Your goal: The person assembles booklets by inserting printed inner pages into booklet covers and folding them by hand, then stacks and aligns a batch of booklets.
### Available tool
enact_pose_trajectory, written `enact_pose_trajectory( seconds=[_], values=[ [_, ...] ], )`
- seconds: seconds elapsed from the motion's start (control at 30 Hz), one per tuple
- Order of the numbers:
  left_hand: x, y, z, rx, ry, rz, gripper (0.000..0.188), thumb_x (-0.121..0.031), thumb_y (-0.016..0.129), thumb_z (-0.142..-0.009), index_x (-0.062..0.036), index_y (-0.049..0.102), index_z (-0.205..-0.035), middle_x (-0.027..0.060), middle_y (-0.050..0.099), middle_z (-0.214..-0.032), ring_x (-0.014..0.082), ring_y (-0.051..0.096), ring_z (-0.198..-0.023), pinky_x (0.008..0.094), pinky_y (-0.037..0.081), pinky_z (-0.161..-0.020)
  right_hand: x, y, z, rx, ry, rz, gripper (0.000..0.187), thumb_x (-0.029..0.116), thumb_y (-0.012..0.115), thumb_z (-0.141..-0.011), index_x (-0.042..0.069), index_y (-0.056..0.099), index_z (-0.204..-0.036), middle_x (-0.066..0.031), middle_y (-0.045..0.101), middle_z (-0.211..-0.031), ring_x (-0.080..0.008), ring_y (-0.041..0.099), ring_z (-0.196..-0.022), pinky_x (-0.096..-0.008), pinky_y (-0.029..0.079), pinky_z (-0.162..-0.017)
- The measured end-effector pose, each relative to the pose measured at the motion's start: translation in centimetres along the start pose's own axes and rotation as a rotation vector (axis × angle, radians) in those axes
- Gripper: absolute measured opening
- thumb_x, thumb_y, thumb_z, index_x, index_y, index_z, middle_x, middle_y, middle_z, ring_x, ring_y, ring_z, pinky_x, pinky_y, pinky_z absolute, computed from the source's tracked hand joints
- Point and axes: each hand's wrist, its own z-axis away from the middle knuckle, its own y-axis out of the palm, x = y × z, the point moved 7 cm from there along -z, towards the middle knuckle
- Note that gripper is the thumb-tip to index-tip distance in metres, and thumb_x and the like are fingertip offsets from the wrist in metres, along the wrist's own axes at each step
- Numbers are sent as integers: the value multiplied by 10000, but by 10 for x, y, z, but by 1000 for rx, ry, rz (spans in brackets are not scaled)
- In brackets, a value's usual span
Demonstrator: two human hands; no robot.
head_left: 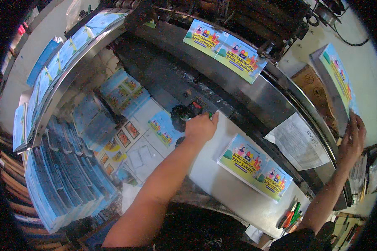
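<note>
The pile [255, 169] of printed covers lies on the metal table [206, 146]. Left of the pile and a little beyond it, the left hand [200, 126] reaches to a dark control box [195, 104] with a red spot on it. Its fingers are bent and close together near a small green part; whether they grip or press it, I cannot tell. Well to the right of the pile, the right hand [352, 136] touches the lower end of some upright sheets [337, 75], printed in like colours. Its fingers are nearly straight and close together; I cannot tell how firmly they hold the sheets.

Beyond the pile, a cover [225, 50] rests at the machine. Right of the pile lies a handwritten paper [299, 144]; just beside its near right end are red- and green-handled tools [292, 216].
</note>
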Motion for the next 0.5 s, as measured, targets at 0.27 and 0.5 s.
enact_pose_trajectory(
  seconds=[0.27, 0.5],
  values=[
    [8, 7, -5, -51, 13, 13, 675, -565, 291, -990, -18, 670, -1106, 265, 696, -987, 417, 683, -933, 533, 530, -856, 84, 78, 63, 231, -183, -155, 400, 8, 658, -746, 87, 685, -1137, -153, 647, -1084, -346, 612, -964, -468, 505, -834],
    [5, 9, -3, 15, 17, 21, 684, -574, 276, -987, -31, 645, -1178, 245, 685, -1079, 399, 660, -1030, 516, 518, -893, 138, 76, 164, 785, -92, -474, 494, 183, 785, -723, 71, 645, -1183, -162, 632, -1176, -371, 612, -1011, -440, 492, -938]
  ],
)
